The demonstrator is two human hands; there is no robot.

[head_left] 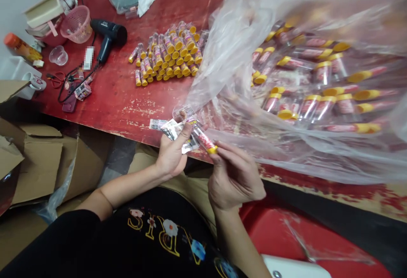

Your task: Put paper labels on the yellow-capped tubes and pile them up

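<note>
My left hand (173, 153) is closed on a small bunch of printed labels (173, 128), which fan out past the thumb. Between my two hands slants a clear tube (205, 139) with red and white contents and a yellow cap. The fingertips of my right hand (235, 176) pinch it at the capped end. Its far end lies against the labels by my left thumb. On the right, a large clear plastic bag (229, 57) spreads over the table with many capped tubes (318, 108) in it. Beyond my hands, a stack of tubes (168, 53) lies with yellow caps facing me.
On the red table (111, 108) lie a hair dryer (110, 36), a pink basket (76, 24), red-handled scissors (56, 80) and a mug (34, 81). Cardboard boxes (41, 163) stand at the left below the table edge. A red stool (286, 231) is at lower right.
</note>
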